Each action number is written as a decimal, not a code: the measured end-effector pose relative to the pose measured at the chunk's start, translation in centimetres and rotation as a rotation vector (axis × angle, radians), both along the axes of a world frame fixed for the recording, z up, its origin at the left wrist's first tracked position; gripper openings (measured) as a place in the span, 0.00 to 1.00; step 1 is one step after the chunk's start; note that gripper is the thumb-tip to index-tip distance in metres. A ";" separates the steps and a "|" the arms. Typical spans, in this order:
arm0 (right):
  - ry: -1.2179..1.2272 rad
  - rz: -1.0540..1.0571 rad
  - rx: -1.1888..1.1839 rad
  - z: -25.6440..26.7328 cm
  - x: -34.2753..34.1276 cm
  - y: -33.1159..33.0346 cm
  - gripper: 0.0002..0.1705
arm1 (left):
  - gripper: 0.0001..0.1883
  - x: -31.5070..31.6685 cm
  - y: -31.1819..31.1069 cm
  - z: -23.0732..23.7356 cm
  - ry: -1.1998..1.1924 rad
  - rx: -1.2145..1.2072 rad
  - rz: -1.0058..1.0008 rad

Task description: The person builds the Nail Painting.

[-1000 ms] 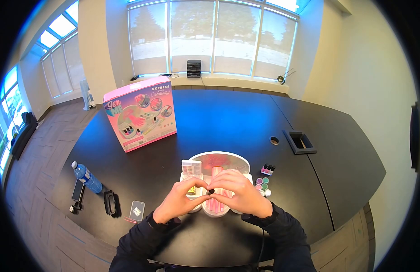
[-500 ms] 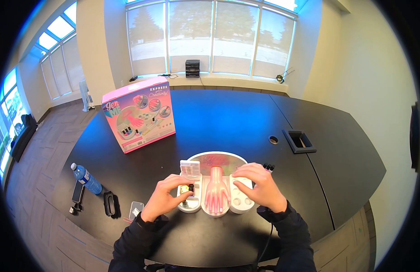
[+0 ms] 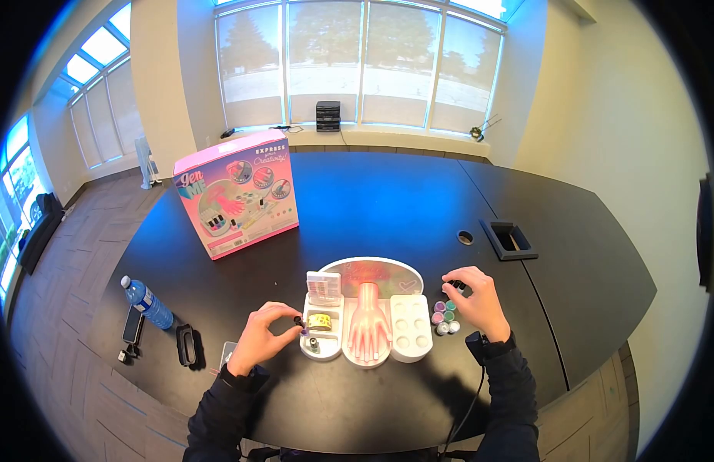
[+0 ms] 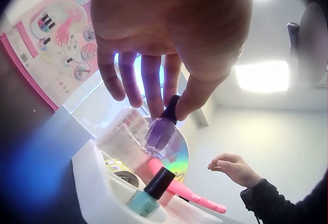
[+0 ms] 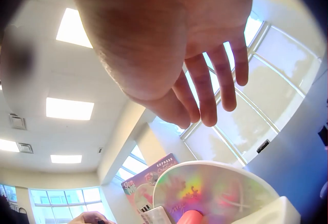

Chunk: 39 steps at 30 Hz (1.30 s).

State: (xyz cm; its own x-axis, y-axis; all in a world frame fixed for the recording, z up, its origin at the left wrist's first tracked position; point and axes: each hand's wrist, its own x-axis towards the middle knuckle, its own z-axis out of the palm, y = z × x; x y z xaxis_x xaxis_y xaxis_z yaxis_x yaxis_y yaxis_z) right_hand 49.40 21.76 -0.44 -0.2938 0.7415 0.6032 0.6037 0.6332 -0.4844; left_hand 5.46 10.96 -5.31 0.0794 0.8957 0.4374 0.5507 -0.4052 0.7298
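My left hand (image 3: 260, 333) pinches a purple nail polish bottle (image 4: 160, 134) by its black cap, over the outer edge of the left tray (image 3: 324, 355). In that tray lie a teal nail polish bottle (image 4: 143, 203) and a yellow patterned roll (image 3: 320, 322). A clear case (image 3: 324, 288) stands at its back. Between the side trays rests a pink model hand (image 3: 368, 327), before an oval mirror (image 3: 395, 276). To the right, my right hand (image 3: 480, 302) hovers with bent, relaxed fingers, partly hiding a group of black-capped bottles (image 3: 458, 286). Nothing shows in its grasp.
A white tray with round wells (image 3: 411, 329) flanks the model hand. Small colored jars (image 3: 440, 306) stand beside it. Farther left are a water bottle (image 3: 147, 302), a black band (image 3: 187, 346) and a large pink box (image 3: 237, 200). A square table opening (image 3: 511, 240) lies right.
Both hands were together over the model hand, around a small black-topped item. They have parted: the left moved left with the nail polish bottle, the right moved right to the black-capped bottles.
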 end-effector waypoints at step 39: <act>-0.114 -0.114 -0.005 -2.6 2.0 4.2 0.10 | 0.15 -0.2 0.6 -3.9 0.155 -0.023 -0.071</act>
State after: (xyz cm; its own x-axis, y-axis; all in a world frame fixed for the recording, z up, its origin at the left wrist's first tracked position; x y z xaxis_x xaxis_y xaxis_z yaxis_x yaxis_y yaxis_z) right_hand 51.40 25.91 -3.09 -0.2741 0.7767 0.5671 0.7230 0.5552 -0.4111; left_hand 5.22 11.57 -9.23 0.2077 0.8953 0.3941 0.6281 -0.4309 0.6479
